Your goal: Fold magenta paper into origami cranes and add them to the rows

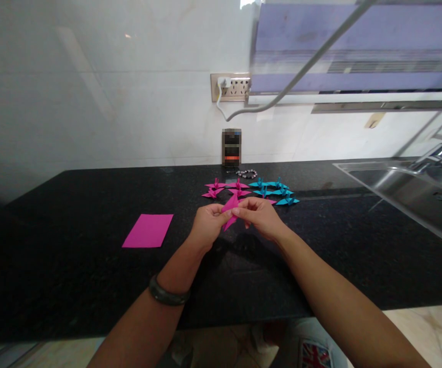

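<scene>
The paper [229,205], pink and folded to a narrow point at top and bottom, is between the two hands, held up above the counter [90,286]; the left hand [207,226] pinches it from the left, thumb and fingers closed on its edge; the right hand [264,217] pinches it from the right, thumb on the near face, its other fingers curled; the two thumbs nearly meet across the paper, which tilts a little, its upper tip leaning to the right and its lower tip pointing down past the thumbs; whether the thumbs touch I cannot tell. Just beyond the hands stand the pink cranes [238,184], partly hidden behind the paper and the right hand; the blue cranes [264,191] stand to their right, close together in rows; the sheet [148,231], flat and pink, lies to the left of the left hand, well apart from it; the bangle [167,292] sits on the left forearm; behind the cranes lie the beads [247,174], and near them a dark, blurred-out object [231,148] stands upright by the wall [129,112]; the sink [436,194] is far to the right.
</scene>
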`<state>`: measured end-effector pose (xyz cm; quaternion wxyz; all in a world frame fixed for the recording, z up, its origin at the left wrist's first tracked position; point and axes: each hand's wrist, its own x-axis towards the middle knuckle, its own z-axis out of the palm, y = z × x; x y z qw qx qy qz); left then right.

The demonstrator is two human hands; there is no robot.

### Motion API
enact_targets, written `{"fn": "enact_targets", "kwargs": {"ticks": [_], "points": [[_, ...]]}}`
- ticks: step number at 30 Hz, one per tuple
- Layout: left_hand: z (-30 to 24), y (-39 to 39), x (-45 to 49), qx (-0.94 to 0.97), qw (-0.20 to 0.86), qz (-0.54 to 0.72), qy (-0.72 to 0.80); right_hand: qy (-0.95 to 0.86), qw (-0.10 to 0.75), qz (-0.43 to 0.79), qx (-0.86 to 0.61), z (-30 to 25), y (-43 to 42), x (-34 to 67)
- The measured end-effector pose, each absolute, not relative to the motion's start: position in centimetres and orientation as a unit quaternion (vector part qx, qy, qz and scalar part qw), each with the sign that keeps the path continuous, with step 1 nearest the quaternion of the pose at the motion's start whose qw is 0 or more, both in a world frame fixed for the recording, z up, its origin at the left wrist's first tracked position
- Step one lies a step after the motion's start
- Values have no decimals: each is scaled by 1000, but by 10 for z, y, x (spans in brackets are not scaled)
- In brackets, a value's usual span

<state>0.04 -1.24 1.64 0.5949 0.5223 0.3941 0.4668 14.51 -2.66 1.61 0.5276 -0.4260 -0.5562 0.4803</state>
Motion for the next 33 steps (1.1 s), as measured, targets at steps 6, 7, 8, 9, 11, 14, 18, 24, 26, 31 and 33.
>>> {"fn": "enact_targets", "kwargs": {"ticks": [6, 7, 8, 9, 11, 14, 18, 24, 26, 31, 33], "points": [[17, -12, 1, 498, 616, 484, 372, -595, 520, 438, -428, 12, -27, 146], [17, -12, 1, 498, 619, 483, 369, -597, 521, 434, -430, 12, -27, 146], [17, -12, 1, 498, 622, 481, 366, -597, 520, 433, -431, 13, -28, 146], [17, -12, 1, 500, 622, 481, 364, -596, 520, 435, -432, 14, -28, 146], [18, -12, 0, 505, 615, 482, 365, -588, 518, 453, -425, 16, -28, 145], [18, -13, 0, 527, 598, 470, 379, -571, 521, 489, -403, 17, -28, 144], [17, -15, 2, 578, 577, 437, 377, -553, 541, 495, -394, 14, -27, 143], [21, -18, 2, 595, 571, 426, 372, -495, 567, 514, -411, 13, -27, 140], [22, -19, 2, 590, 579, 422, 373, -471, 584, 512, -419, 15, -26, 141], [22, -19, 2, 578, 588, 418, 380, -393, 645, 486, -439, 22, -22, 149], [20, -18, 2, 567, 594, 425, 381, -411, 629, 490, -443, 21, -22, 150]]}}
